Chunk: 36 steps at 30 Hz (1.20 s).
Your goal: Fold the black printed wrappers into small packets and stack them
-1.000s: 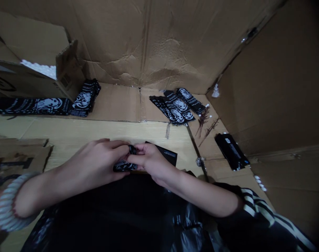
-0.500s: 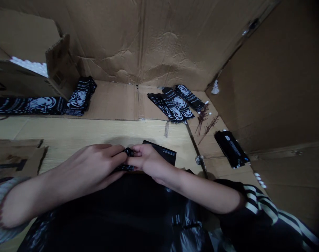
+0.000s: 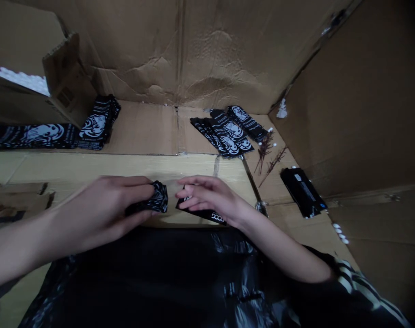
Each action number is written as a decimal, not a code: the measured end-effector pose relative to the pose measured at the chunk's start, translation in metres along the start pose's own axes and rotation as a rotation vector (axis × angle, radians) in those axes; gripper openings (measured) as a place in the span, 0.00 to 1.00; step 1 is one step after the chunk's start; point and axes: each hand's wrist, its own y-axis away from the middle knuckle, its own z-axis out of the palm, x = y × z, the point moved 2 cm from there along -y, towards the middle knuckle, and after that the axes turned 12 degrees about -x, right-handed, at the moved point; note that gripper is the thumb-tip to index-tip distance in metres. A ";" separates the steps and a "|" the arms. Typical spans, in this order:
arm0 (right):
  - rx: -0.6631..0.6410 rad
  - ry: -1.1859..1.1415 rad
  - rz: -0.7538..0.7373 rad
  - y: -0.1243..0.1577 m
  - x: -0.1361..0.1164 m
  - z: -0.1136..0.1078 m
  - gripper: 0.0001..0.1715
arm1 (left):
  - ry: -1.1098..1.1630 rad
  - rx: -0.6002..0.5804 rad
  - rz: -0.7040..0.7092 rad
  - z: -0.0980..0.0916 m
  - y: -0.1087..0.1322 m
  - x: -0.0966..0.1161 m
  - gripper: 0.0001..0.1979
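Entry one, as we log it: a crumpled black-and-white printed strip [image 3: 156, 199], bunched into a wad near the middle of the pale wooden tabletop [image 3: 125, 165], close to its near edge. The left hand [image 3: 101, 207] pinches it between thumb and curled fingers. Entry two: a flat black printed piece [image 3: 200, 215] with white lettering, just right of the wad. The right hand [image 3: 210, 196] lies over it, fingers extended and slightly spread, their undersides on or just above the piece, with no pinch that we can see. The two hands are close together but not touching.

Further out, we record a black plastic bag [image 3: 153, 284] bunched along the tabletop's near edge, below both hands, and a dark striped sleeve [image 3: 361, 284] on the right arm. Past the far edge, on a cardboard floor [image 3: 142, 127], we list a long row of black printed strips [image 3: 29, 135] at the left, a stack of black printed strips [image 3: 96, 123] just beside it, and a fanned group of black printed strips [image 3: 221, 136] toward the right — dried dark-red twigs [image 3: 265, 157] just beside that group. A black packet with a white label [image 3: 303, 191] lies near the right cardboard wall [image 3: 371, 105], with white foam bits [image 3: 340, 233] at that wall's foot
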 end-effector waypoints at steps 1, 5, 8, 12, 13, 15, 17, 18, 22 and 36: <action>0.108 0.239 -0.038 0.003 0.002 -0.007 0.26 | 0.012 -0.005 -0.020 0.000 0.002 -0.003 0.11; 0.302 1.110 0.036 0.012 0.019 -0.020 0.48 | 0.059 -0.018 -0.074 0.006 0.006 -0.010 0.13; 0.297 1.320 0.080 0.014 0.029 -0.021 0.51 | 0.091 -0.037 -0.099 0.012 0.005 -0.016 0.14; 0.257 1.278 0.067 0.009 0.029 -0.023 0.41 | 0.106 -0.066 -0.114 0.021 0.001 -0.026 0.14; 0.257 1.250 0.085 0.006 0.028 -0.024 0.40 | 0.105 -0.073 -0.124 0.022 0.001 -0.029 0.14; 0.259 1.196 0.134 0.000 0.025 -0.026 0.42 | 0.105 -0.092 -0.123 0.026 0.000 -0.034 0.14; 0.237 1.141 0.187 -0.007 0.023 -0.028 0.42 | 0.106 -0.090 -0.102 0.028 -0.002 -0.037 0.14; 0.210 1.113 0.208 -0.010 0.022 -0.029 0.40 | 0.104 -0.081 -0.086 0.028 -0.003 -0.038 0.14; 0.126 1.068 0.179 -0.015 0.018 -0.031 0.27 | 0.109 -0.027 -0.052 0.028 -0.007 -0.041 0.15; -0.059 0.441 -0.106 0.009 -0.020 -0.027 0.15 | -0.144 0.152 0.008 0.005 0.006 -0.022 0.11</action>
